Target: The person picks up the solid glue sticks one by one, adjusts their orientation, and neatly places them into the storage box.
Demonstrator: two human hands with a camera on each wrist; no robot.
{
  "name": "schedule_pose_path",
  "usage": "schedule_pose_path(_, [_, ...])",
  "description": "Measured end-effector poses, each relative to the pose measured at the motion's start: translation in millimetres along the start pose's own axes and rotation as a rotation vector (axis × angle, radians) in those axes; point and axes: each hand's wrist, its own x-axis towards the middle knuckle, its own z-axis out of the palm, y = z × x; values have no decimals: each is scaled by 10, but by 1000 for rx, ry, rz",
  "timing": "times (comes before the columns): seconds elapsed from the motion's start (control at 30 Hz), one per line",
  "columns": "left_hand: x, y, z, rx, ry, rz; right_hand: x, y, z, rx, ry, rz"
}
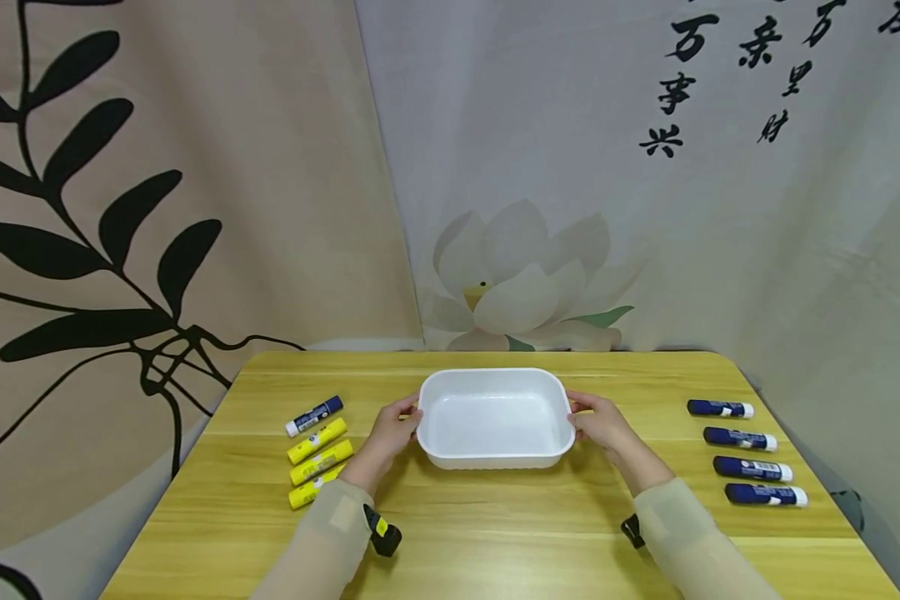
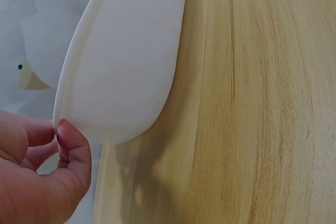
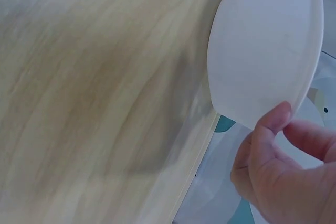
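One worktop [image 1: 495, 533], one white tray [image 1: 495, 417] held mid-surface.
Left hand [image 1: 393, 429], right hand [image 1: 600, 425]: fingers pinching opposite rim ends; contact below unclear. Seems early: tray unreleased, bare inside; yellow tubes [image 1: 322, 462], navy tubes [image 1: 753, 468] lie apart.

Black characters [image 1: 677, 93] on the curtain [image 1: 547, 125] — 万事兴, 亲, 万里财 — can be read.

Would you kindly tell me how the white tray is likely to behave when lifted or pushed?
The white tray is probably stiff: its rim shows no sag between left hand and right hand. It seems light, being empty and pinched only at its edges. Being wider than tall, it should hardly tip.
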Motion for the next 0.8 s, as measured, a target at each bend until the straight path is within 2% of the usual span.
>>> schedule_pose_path(0.2, [-22,21,-26,47,13,-4,-12,-2,0,4,7,-3])
schedule_pose_path(0.33, [-71,40,-123,151,1,64,-7,2,6,4,2,-17])
schedule_pose_path(0.47, [-182,43,-307,344,-15,195,2,12,10,1,1,-21])
schedule_pose_path(0.6, [-359,11,-565,569,-46,335,3,9,5,-5,-4,-10])
schedule_pose_path(0.8, [-599,-146,-979,956,-26,522,-11,-18,-19,-18,-7,6])
